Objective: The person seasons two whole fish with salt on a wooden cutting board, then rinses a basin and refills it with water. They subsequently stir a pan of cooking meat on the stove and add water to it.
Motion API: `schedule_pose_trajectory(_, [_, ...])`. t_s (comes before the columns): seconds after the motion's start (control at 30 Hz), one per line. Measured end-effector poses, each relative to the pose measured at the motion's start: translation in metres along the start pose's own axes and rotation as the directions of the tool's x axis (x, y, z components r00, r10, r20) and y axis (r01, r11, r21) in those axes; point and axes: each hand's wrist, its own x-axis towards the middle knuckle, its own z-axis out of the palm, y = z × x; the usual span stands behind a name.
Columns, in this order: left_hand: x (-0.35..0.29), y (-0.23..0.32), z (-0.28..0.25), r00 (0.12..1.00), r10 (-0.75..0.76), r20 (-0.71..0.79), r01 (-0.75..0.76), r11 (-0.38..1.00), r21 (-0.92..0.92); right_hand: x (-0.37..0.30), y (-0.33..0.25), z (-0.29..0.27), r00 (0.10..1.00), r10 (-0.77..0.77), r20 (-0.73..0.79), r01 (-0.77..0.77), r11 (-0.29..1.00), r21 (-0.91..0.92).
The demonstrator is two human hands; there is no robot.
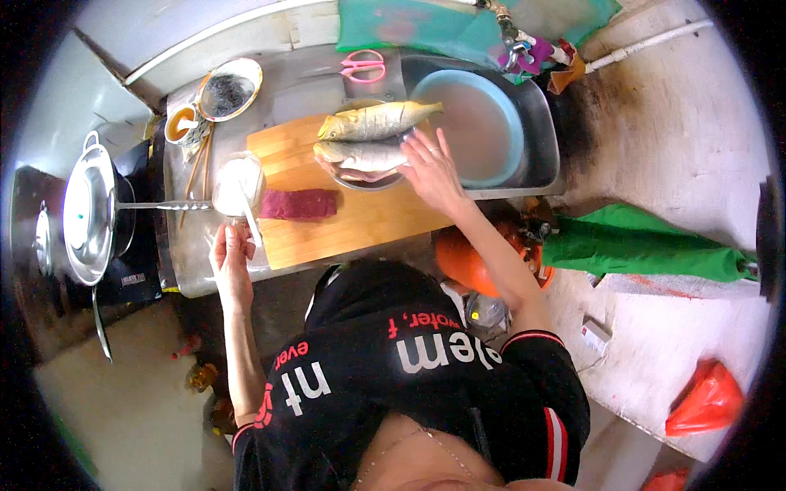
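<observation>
Two whole fish, a yellowish one (372, 121) with cuts across its side and a paler one (360, 155), lie side by side in a round metal dish (372, 183) on a wooden cutting board (352, 225). My right hand (434, 170) has its fingers stretched out at the tail end of the paler fish. My left hand (232, 252) is closed at the near side of a clear tub of white powder (238, 168), seemingly pinching its handle. A white spoon (250, 219) leans out of the tub. A dark red slab of meat (299, 204) lies on the board's left part.
Right of the board, a blue basin (514, 123) of cloudy water sits in the sink (544, 151). Pink scissors (364, 67), a bowl of dark bits (228, 94), an orange-filled cup (178, 124) and chopsticks (196, 168) lie behind. A metal pan (88, 213) stands at left.
</observation>
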Motion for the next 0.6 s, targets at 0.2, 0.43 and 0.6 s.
schedule_pose_trajectory(0.2, [-0.005,0.008,0.003,0.997,-0.002,-0.076,0.005,0.999,0.045,-0.013,-0.003,-0.014,0.986,0.131,0.101,-0.104,0.966,-0.237])
schedule_pose_trajectory(0.43, [-0.004,0.012,0.005,0.998,-0.007,-0.057,0.012,0.997,0.080,0.058,-0.020,0.021,0.962,0.234,-0.141,-0.256,0.952,-0.169])
schedule_pose_trajectory(0.6, [-0.004,0.011,0.004,0.999,0.020,-0.044,-0.017,0.998,0.064,0.075,-0.047,0.050,0.996,0.079,-0.037,-0.067,0.966,0.251])
